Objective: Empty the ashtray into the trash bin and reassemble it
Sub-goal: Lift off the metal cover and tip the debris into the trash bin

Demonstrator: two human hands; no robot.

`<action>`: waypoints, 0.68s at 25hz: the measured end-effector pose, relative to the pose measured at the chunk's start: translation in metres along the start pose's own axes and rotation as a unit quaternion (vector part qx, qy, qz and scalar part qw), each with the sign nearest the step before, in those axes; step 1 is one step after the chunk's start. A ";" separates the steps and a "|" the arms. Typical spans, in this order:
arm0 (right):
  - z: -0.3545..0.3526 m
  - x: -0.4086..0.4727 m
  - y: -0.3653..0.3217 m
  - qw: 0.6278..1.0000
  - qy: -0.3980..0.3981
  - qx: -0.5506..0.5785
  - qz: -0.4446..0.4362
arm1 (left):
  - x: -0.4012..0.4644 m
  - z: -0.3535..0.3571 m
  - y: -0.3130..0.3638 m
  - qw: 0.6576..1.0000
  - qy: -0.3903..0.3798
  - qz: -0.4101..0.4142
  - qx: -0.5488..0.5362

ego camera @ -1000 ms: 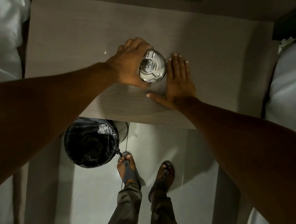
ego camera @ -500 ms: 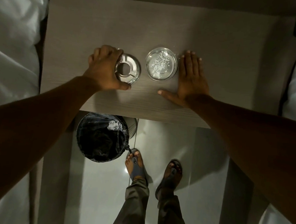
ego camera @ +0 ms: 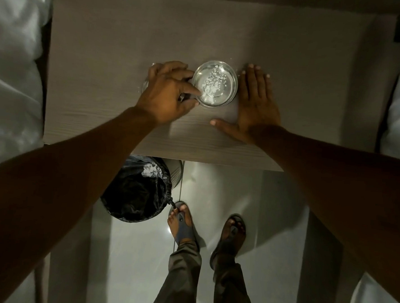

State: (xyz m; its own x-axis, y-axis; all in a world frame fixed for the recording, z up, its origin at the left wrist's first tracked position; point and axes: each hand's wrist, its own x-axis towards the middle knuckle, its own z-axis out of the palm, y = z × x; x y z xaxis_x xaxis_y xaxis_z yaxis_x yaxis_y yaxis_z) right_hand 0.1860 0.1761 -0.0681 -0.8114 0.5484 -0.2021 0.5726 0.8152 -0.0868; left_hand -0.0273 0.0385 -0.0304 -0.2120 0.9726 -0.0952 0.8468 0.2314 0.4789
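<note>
A: Round, shiny metal ashtray bowl [ego camera: 214, 83], white ash inside, on the woodgrain desk [ego camera: 106, 63]?
B: Yes. Left hand [ego camera: 167, 90], at its nine o'clock, has let the lid go and now pinches the rim; right hand [ego camera: 255, 103] stays flat, ungripping.

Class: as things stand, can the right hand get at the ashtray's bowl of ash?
Probably yes. The right hand lies flat on the table beside the bowl, nothing between them, though the left hand already touches its other rim.

open steel ashtray bowl [ego camera: 214, 83], white ash inside, upright
</note>
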 end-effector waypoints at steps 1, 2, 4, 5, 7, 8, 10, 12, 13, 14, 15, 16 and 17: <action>0.001 0.000 0.000 1.000 0.002 0.002 -0.001 | 0.002 0.000 0.001 1.000 -0.003 0.003 0.003; 0.001 0.000 0.000 1.000 0.003 0.003 -0.001 | 0.004 -0.001 0.002 1.000 -0.006 0.009 0.006; 0.001 0.000 0.000 1.000 0.001 0.002 -0.001 | 0.002 -0.002 0.007 1.000 -0.012 0.022 0.011; 0.000 0.000 0.000 1.000 -0.003 -0.001 0.000 | -0.004 -0.003 0.010 1.000 -0.011 0.026 0.010; 0.000 0.000 0.001 1.000 -0.007 -0.007 -0.002 | -0.028 -0.005 0.015 1.000 0.002 0.023 0.002; 0.000 0.000 0.001 1.000 -0.009 -0.007 -0.003 | -0.047 -0.007 0.019 1.000 0.007 0.013 -0.009; -0.001 0.000 0.002 1.000 -0.014 -0.009 -0.002 | -0.097 -0.011 0.030 0.999 0.009 -0.016 -0.031; -0.001 0.000 0.001 1.000 -0.016 -0.016 0.001 | -0.153 -0.010 0.039 0.996 0.003 -0.058 -0.063; -0.001 0.000 0.000 1.000 -0.017 -0.018 0.001 | -0.182 -0.008 0.043 0.992 0.002 -0.084 -0.093; -0.001 0.000 0.000 1.000 -0.017 -0.018 0.002 | -0.210 -0.005 0.047 0.986 0.007 -0.112 -0.126; -0.001 0.000 0.001 1.000 -0.016 -0.014 0.004 | -0.235 0.000 0.050 0.978 0.019 -0.139 -0.156; 0.000 -0.001 0.001 1.000 -0.014 -0.006 0.003 | -0.259 0.005 0.055 0.967 0.036 -0.173 -0.186; 0.000 -0.001 0.002 1.000 -0.012 0.001 0.001 | -0.278 0.010 0.059 0.949 0.049 -0.219 -0.221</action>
State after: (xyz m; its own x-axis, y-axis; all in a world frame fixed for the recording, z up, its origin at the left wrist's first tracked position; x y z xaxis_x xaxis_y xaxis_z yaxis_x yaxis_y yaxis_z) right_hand 0.1880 0.1767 -0.0683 -0.8069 0.5461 -0.2252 0.5750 0.8134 -0.0881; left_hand 0.0865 -0.2180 0.0152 -0.5595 0.7733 -0.2984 0.3833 0.5606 0.7340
